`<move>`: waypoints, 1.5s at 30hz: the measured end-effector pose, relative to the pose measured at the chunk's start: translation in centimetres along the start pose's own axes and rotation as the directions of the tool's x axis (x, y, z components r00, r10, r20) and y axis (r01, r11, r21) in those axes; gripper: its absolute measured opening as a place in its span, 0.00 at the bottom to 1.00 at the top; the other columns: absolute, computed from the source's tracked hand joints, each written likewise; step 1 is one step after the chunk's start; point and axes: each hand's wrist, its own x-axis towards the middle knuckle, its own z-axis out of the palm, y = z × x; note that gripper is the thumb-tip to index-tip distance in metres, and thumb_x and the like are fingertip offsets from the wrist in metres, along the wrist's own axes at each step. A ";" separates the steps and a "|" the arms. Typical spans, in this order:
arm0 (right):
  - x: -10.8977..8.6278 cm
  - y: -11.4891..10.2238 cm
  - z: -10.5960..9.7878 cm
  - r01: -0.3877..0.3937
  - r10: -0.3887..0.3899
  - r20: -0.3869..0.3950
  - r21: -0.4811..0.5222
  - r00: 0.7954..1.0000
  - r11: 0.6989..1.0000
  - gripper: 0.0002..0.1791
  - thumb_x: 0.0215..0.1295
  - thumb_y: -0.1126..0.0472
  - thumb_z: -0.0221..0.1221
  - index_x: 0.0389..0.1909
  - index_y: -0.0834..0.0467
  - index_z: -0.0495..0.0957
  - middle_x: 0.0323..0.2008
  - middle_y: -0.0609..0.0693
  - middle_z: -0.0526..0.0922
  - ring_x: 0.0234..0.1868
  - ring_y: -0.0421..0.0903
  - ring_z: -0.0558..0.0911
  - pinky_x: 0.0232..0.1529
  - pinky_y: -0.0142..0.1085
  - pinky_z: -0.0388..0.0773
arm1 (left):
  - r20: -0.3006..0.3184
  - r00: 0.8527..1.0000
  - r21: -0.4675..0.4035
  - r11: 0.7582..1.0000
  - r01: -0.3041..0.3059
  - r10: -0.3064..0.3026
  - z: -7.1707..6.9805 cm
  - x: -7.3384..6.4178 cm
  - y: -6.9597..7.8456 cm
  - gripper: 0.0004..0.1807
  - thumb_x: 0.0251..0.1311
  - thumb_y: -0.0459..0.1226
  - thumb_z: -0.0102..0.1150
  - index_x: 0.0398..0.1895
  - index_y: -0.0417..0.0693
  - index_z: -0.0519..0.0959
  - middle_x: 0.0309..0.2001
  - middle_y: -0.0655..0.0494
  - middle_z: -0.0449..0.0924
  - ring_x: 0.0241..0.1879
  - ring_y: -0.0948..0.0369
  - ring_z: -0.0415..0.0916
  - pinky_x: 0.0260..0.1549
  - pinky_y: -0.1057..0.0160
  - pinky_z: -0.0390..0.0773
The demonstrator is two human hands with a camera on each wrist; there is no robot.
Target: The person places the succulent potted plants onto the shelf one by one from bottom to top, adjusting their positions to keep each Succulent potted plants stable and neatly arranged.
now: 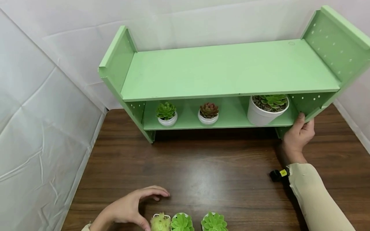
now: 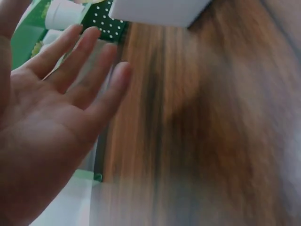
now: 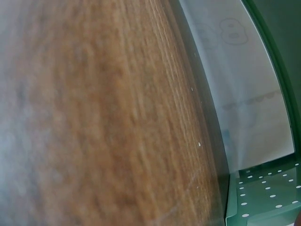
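Observation:
A light green two-tier shelf [image 1: 225,72] stands at the back of the wooden table. My right hand [image 1: 299,136] grips the front edge of its right side panel, thumb on the inner side; some fingers are hidden behind the panel. On the lower tier sit a small green succulent [image 1: 166,112], a reddish succulent [image 1: 209,112] and a larger white-potted succulent [image 1: 264,112]. My left hand [image 1: 130,205], fingers apart and holding nothing, hovers beside a yellowish spiky succulent [image 1: 161,222] at the lower edge. In the left wrist view its palm [image 2: 42,113] and spread fingers show.
Two bright green succulents, one [image 1: 182,222] beside the spiky one and another [image 1: 214,222] farther right, stand along the near edge. A black strap piece with a yellow label [image 1: 278,174] is at my right wrist. White sheeting [image 1: 43,106] hangs behind and left.

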 end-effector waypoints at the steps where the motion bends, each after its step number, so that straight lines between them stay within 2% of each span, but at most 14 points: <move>1: 0.0 0.0 0.0 -0.002 0.002 -0.002 0.000 1.000 1.000 0.14 0.74 0.64 0.50 0.50 0.61 0.82 0.42 0.58 0.84 0.38 0.38 0.79 0.44 0.28 0.71 | 0.017 1.000 -0.002 1.000 0.012 -0.012 0.0 -0.2 -0.1 0.44 0.49 0.41 0.77 0.70 0.41 0.65 0.66 0.43 0.65 0.65 0.52 0.64 0.61 0.55 0.68; 5: 0.2 -0.1 0.0 0.001 -0.001 -0.002 0.007 1.000 1.000 0.14 0.74 0.64 0.50 0.50 0.60 0.83 0.43 0.57 0.85 0.38 0.39 0.79 0.44 0.29 0.72 | 0.066 0.995 -0.025 0.997 0.073 -0.072 0.0 -0.8 -0.4 0.41 0.55 0.39 0.74 0.71 0.44 0.65 0.68 0.46 0.64 0.66 0.53 0.63 0.63 0.58 0.65; 7: 0.2 -0.1 0.0 0.000 0.000 -0.002 0.020 1.000 1.000 0.13 0.74 0.64 0.51 0.50 0.59 0.83 0.44 0.57 0.85 0.39 0.40 0.80 0.45 0.29 0.72 | 0.078 0.992 -0.009 0.995 0.095 -0.094 0.1 -0.9 -0.6 0.39 0.56 0.38 0.72 0.71 0.45 0.65 0.68 0.47 0.64 0.66 0.54 0.62 0.63 0.59 0.64; 12: 0.2 0.0 -0.1 -0.015 0.015 -0.004 0.045 1.000 0.999 0.13 0.74 0.65 0.51 0.51 0.60 0.82 0.45 0.58 0.84 0.42 0.42 0.81 0.47 0.30 0.73 | 0.087 0.978 0.013 0.982 0.190 -0.191 0.6 -1.0 -0.6 0.38 0.56 0.38 0.72 0.70 0.50 0.67 0.69 0.51 0.64 0.68 0.55 0.61 0.65 0.59 0.60; 14: 0.2 0.1 -0.1 -0.021 0.021 -0.005 0.046 1.000 0.999 0.13 0.74 0.65 0.51 0.51 0.61 0.82 0.45 0.58 0.84 0.42 0.43 0.81 0.47 0.31 0.73 | 0.089 0.974 0.034 0.978 0.205 -0.207 0.8 -1.1 -0.7 0.39 0.56 0.39 0.73 0.71 0.52 0.67 0.69 0.53 0.63 0.68 0.55 0.60 0.65 0.59 0.60; 18: 0.2 0.1 -0.2 -0.026 0.026 -0.005 0.040 1.000 0.999 0.14 0.75 0.65 0.50 0.52 0.61 0.82 0.46 0.58 0.84 0.44 0.43 0.81 0.48 0.31 0.73 | 0.090 0.980 0.097 0.981 0.170 -0.179 1.1 -0.9 -0.8 0.39 0.55 0.41 0.73 0.71 0.53 0.66 0.68 0.53 0.65 0.67 0.57 0.61 0.62 0.59 0.64; 23: 0.0 0.1 -0.2 -0.050 0.050 -0.011 0.028 0.999 0.998 0.13 0.75 0.65 0.51 0.51 0.62 0.82 0.45 0.58 0.84 0.42 0.42 0.81 0.47 0.30 0.73 | 0.097 0.986 0.134 0.984 0.120 -0.133 1.6 -0.7 -0.8 0.36 0.56 0.40 0.73 0.68 0.52 0.69 0.65 0.55 0.69 0.65 0.58 0.65 0.60 0.59 0.67; 30: 0.0 -0.1 -0.1 -0.057 0.057 -0.006 0.012 0.998 0.998 0.13 0.75 0.64 0.51 0.50 0.62 0.82 0.43 0.57 0.85 0.40 0.41 0.80 0.46 0.29 0.72 | 0.093 0.984 0.019 0.988 0.150 -0.151 2.2 -0.6 -0.9 0.29 0.59 0.37 0.70 0.64 0.50 0.74 0.60 0.56 0.74 0.58 0.59 0.71 0.57 0.60 0.70; 36: -0.2 -0.3 0.0 -0.056 0.056 -0.007 0.004 0.998 0.998 0.14 0.75 0.64 0.51 0.50 0.62 0.82 0.43 0.56 0.85 0.40 0.40 0.80 0.46 0.29 0.72 | 0.076 0.984 0.024 0.987 0.158 -0.159 2.0 -0.9 -0.9 0.30 0.58 0.37 0.71 0.64 0.50 0.74 0.61 0.55 0.73 0.60 0.58 0.70 0.58 0.60 0.68; 41: -0.1 -0.2 0.0 -0.054 0.054 -0.008 0.022 0.998 0.998 0.13 0.75 0.64 0.51 0.50 0.63 0.82 0.43 0.57 0.85 0.40 0.41 0.80 0.46 0.29 0.72 | 0.057 0.990 0.101 0.987 0.121 -0.128 1.7 -0.9 -1.0 0.29 0.58 0.39 0.71 0.64 0.52 0.74 0.61 0.55 0.74 0.61 0.58 0.69 0.58 0.59 0.70; 43: -0.1 -0.2 0.0 -0.050 0.050 -0.009 0.016 0.999 0.999 0.13 0.74 0.64 0.51 0.50 0.63 0.82 0.43 0.57 0.85 0.40 0.41 0.80 0.46 0.29 0.72 | 0.047 0.992 0.098 0.989 0.114 -0.119 1.5 -0.9 -1.1 0.29 0.58 0.38 0.71 0.63 0.51 0.75 0.61 0.54 0.74 0.60 0.58 0.70 0.56 0.60 0.71; 45: -0.1 -0.2 0.0 -0.048 0.048 -0.012 0.014 0.999 0.999 0.13 0.74 0.64 0.51 0.49 0.63 0.82 0.43 0.57 0.85 0.40 0.41 0.80 0.46 0.29 0.72 | 0.035 0.989 0.060 0.989 0.139 -0.141 1.4 -0.9 -1.1 0.29 0.56 0.35 0.71 0.63 0.51 0.75 0.60 0.54 0.75 0.57 0.58 0.71 0.54 0.61 0.72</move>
